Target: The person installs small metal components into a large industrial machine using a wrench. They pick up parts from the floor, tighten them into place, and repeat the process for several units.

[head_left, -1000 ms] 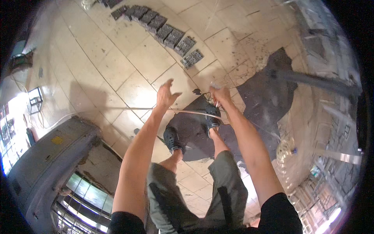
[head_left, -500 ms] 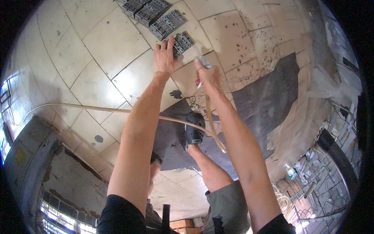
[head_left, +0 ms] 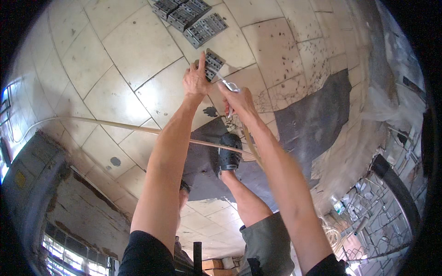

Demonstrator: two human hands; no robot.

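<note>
My left hand (head_left: 196,84) is closed around the near left edge of a grey metal block (head_left: 214,60) with rows of holes, which rests on or just over the tiled floor. Its index finger stretches along the block's side. My right hand (head_left: 240,99) grips a silver air blow gun (head_left: 231,86), whose thin nozzle points at the block's holed face. From the gun a clear yellowish hose (head_left: 251,143) runs down beside my right forearm. Beyond my left hand lie several similar metal blocks (head_left: 206,29) side by side.
The hose (head_left: 103,121) crosses the floor from the left, passing under my left forearm. A dark torn sheet (head_left: 317,115) covers floor at the right, with my shoe (head_left: 229,152) on it. A wire rack (head_left: 382,216) stands lower right, a grey bench-like structure (head_left: 87,207) lower left.
The held block has come nearer to me, widening the gap to the other blocks. My right hand has moved left and nearer, and the gun's nozzle now reaches over the block.
</note>
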